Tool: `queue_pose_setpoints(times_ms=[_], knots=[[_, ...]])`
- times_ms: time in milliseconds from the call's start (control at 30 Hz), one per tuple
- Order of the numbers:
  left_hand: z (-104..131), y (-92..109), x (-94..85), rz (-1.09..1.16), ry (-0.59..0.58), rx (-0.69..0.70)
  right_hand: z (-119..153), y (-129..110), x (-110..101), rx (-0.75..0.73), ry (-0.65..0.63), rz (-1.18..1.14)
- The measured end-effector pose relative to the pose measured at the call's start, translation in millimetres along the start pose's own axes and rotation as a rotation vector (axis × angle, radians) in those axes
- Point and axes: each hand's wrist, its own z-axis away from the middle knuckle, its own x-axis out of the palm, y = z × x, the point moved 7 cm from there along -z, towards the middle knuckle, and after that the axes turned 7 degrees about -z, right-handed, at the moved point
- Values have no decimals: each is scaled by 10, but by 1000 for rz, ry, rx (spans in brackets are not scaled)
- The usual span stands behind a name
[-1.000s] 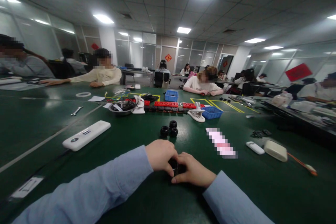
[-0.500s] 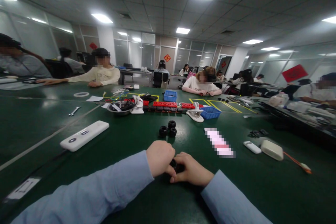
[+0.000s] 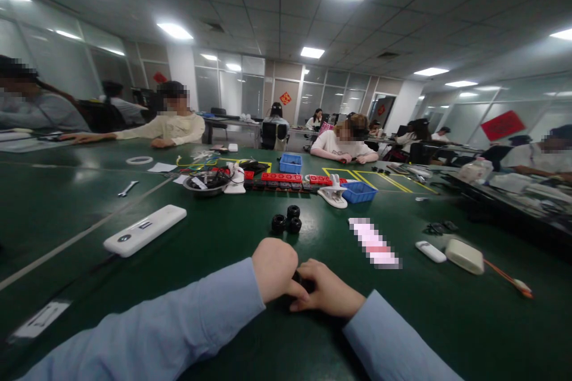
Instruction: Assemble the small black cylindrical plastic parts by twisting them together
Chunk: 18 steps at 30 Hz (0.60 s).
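Observation:
My left hand [image 3: 276, 269] and my right hand [image 3: 328, 289] meet low over the green table [image 3: 232, 333], with fingers closed and touching. Between them shows a little of a small black wheel [image 3: 297, 278]; the fingers hide most of it. Just beyond my hands, three black wheels [image 3: 286, 221] with tyres stand in a tight cluster, untouched.
A white power bank [image 3: 145, 230] and a wrench [image 3: 128, 189] lie to the left. On the right are a blurred pink-white rectangle [image 3: 373, 243] and a cream case [image 3: 465, 256]. Farther back are a blue bin [image 3: 358, 191], red blocks [image 3: 281, 177] and a bowl of cables [image 3: 206, 183]. Several people sit around.
My left hand has turned slightly, and its thumb has moved right across the black wheel, covering more of it. My right hand has barely moved.

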Motion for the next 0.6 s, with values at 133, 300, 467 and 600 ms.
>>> queue_pose_setpoints(times_ms=[133,300,467,600], knots=[[-6,-4,16,-13,-10,-28,-4,-4,4,2,-10,20],[-1,-31,41,-13,-54,-74,-10,23,23,-15,-24,47],[23,-155,-19,8,-19,-124,7,25,5,-20,2,20],[13,-216,-122,122,110,49,15,17,-17,2,18,9]])
